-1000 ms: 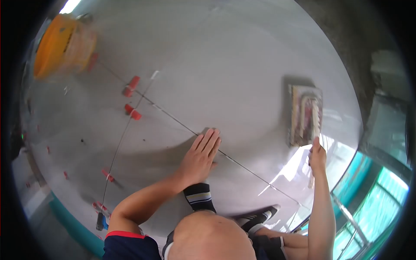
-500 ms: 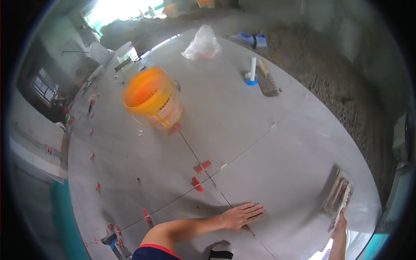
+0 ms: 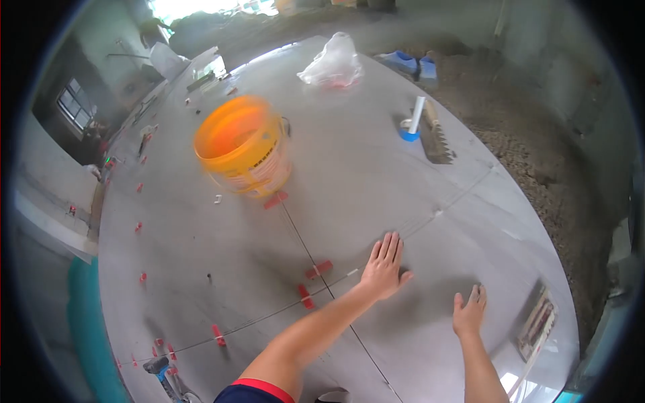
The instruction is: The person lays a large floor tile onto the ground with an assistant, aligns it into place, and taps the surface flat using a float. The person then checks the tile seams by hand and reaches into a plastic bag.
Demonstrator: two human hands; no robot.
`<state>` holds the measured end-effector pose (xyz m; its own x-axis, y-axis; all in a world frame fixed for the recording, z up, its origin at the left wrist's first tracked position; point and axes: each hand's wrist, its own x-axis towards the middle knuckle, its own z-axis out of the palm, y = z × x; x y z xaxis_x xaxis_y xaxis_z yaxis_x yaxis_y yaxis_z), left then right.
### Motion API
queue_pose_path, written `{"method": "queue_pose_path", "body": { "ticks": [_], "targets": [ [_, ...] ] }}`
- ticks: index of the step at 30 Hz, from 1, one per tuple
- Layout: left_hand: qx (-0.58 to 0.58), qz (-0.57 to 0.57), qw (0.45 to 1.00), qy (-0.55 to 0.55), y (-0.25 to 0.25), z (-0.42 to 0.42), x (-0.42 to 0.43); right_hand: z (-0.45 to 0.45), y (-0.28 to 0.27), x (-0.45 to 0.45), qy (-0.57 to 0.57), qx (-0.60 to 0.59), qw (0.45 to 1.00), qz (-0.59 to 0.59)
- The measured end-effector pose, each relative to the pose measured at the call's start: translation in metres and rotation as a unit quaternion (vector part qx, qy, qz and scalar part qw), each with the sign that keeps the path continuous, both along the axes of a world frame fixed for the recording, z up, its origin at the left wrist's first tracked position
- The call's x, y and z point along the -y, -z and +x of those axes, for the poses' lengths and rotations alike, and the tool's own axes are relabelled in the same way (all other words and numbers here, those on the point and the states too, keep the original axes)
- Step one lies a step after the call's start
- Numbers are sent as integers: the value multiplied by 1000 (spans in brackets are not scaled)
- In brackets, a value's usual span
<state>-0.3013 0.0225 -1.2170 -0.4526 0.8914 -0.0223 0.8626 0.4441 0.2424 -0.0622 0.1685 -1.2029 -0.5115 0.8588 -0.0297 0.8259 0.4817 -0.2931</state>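
My left hand (image 3: 384, 270) lies over the large grey floor tile (image 3: 443, 242), fingers stretched out and thumb apart, just right of the tile joint. To its right, my right hand (image 3: 470, 313) is open with nothing in it, held low over the same tile. A notched trowel (image 3: 537, 324) rests on the tile at the far right, apart from both hands. Left of my left hand, two red wedges, an upper wedge (image 3: 318, 269) and a lower wedge (image 3: 306, 297), sit at the crossing of the joints.
An orange bucket (image 3: 259, 158) stands on the tiles ahead. Beyond are a clear plastic bag (image 3: 334, 62), a notched spreader (image 3: 437, 141) and a white tube on a blue base (image 3: 411, 127). Rough ground (image 3: 517, 148) borders the right edge. A blue-handled tool (image 3: 161, 376) lies lower left.
My right hand has let go of the notched trowel and moved left. My left hand has slid forward over the tile, its fingers now pointing away from me. The view has shifted slightly.
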Motion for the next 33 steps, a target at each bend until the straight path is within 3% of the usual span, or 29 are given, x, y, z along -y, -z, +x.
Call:
{"method": "queue_pose_path", "body": {
  "ticks": [2,10,13,14,15,18,24,29,33],
  "targets": [
    [-4,6,999,-39,4,-38,-14,-23,30,-1,-21,11,995,100],
    [-21,15,990,-142,20,-150,-68,-88,40,-78,-1,47,994,99],
    [23,-40,986,-161,27,-190,-80,-93,45,-96,19,112,987,115],
    [24,-82,982,-169,5,-196,-88,-99,40,-102,22,118,986,112],
    [-21,-59,977,-206,21,-206,-92,-108,29,-109,23,119,988,92],
    [-42,0,973,-227,11,-207,-102,-117,10,-126,18,91,994,58],
    [-61,-8,974,-219,-5,-207,-114,-116,-3,-142,-1,84,996,-11],
    [-57,-35,975,-211,-6,-208,-119,-155,-30,-200,-169,186,959,-129],
    [-61,-35,979,-189,-3,-212,-121,-224,-17,-260,-148,126,977,-88]
  ]
}}
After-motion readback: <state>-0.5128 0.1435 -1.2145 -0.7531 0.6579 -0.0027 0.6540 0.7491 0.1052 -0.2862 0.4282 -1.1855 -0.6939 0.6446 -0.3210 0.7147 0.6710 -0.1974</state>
